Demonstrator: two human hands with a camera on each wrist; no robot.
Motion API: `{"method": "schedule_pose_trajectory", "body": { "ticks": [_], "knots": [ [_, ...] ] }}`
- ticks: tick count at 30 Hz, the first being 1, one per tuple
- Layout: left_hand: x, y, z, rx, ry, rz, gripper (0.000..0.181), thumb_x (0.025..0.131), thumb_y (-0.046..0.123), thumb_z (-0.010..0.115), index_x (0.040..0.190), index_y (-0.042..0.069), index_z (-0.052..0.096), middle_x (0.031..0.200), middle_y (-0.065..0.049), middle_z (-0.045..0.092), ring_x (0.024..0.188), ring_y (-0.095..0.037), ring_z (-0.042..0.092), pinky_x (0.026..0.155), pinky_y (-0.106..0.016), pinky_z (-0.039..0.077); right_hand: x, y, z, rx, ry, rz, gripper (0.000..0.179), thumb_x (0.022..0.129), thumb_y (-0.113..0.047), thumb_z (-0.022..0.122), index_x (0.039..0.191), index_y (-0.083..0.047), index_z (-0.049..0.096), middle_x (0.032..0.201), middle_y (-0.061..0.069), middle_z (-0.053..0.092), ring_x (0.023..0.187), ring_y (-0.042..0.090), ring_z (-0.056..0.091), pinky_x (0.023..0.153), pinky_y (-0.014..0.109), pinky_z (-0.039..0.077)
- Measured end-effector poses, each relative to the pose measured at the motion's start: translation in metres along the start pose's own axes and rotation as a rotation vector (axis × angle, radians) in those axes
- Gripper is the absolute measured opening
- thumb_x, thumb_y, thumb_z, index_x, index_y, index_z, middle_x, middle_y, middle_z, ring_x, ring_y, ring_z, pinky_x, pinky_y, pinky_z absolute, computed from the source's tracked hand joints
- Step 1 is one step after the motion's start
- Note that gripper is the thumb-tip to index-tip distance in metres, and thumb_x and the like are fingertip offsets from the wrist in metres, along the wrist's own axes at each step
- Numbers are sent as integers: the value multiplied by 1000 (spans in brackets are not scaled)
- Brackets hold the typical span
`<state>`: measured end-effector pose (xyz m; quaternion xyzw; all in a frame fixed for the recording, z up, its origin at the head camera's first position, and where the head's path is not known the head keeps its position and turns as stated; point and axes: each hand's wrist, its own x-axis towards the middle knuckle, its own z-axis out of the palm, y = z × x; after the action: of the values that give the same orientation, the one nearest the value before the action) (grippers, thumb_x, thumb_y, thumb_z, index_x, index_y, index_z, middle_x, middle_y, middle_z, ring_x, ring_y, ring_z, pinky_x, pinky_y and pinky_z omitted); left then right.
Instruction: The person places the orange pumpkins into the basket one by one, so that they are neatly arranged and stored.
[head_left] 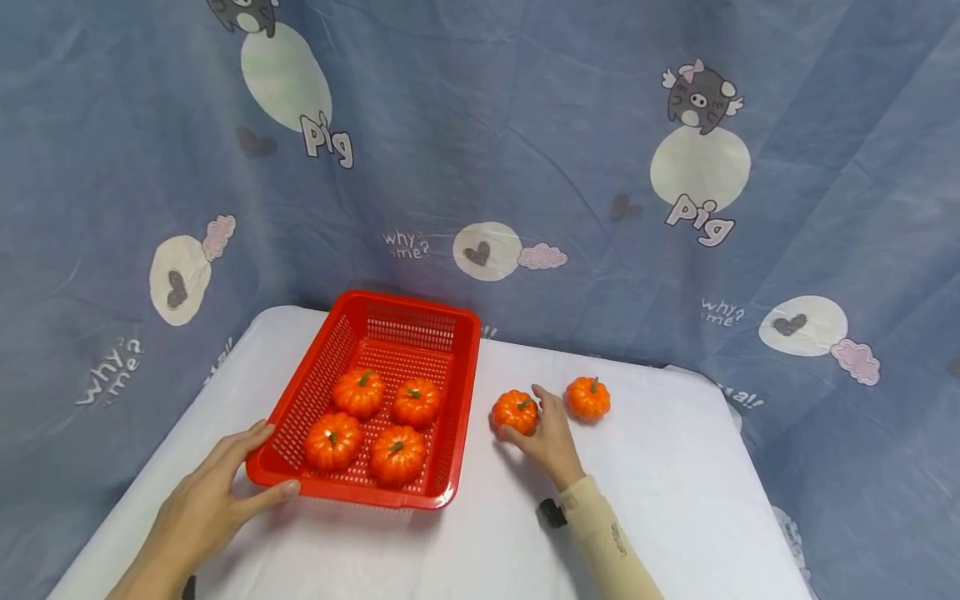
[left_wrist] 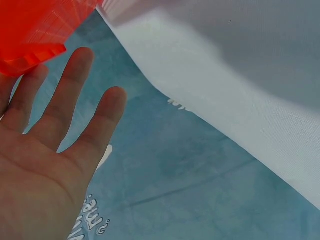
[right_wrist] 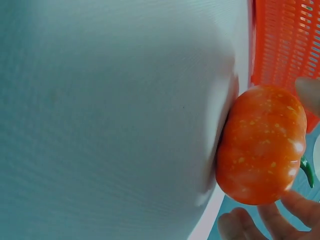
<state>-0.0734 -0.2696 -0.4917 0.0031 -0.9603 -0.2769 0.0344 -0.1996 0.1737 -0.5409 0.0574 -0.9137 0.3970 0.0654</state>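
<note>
Nearest the camera, the left hand [head_left: 206,500] lies with straight fingers and thumb against the near left corner of the red basket [head_left: 465,392], steadying it. Four pumpkins [head_left: 397,454] already sit inside. Right of the basket, the right hand [head_left: 551,437] curls its fingers round a fifth pumpkin [head_left: 515,412] that rests on the surface [head_left: 675,500], so the pick-up seems in hand; next, I judge, comes a lift over the basket's right wall. A last pumpkin [head_left: 587,397] waits just right of the hand. Open white room lies near and right; the far edge meets a blue curtain [head_left: 525,150]
</note>
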Motion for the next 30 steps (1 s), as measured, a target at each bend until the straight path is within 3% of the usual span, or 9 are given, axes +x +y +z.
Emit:
{"method": "schedule_pose_trajectory", "body": {
  "ticks": [8,21,30],
  "knots": [
    [0,0,1,-8,2,6,109,73,78,71,154,10,42,154,-19,42,132,-47,44,95,-77,37,0,3,1,8,10,-31,83,77,-25,89,144,0,46,134,24,53,120,37,54,108,53,45],
    [0,1,-1,-1,-33,-26,113,72,81,69,155,10,39,155,-20,40,132,-48,42,96,-78,36,0,2,0,-8,-8,-30,74,78,-23,88,138,-1,51,132,20,55,120,36,55,108,53,45],
    [0,0,0,-2,-20,-9,111,73,80,69,154,10,41,154,-19,42,131,-47,44,95,-77,37,1,3,1,-21,-8,-31,72,80,-24,88,138,-2,51,132,19,54,121,34,54,109,52,45]
  ]
}}
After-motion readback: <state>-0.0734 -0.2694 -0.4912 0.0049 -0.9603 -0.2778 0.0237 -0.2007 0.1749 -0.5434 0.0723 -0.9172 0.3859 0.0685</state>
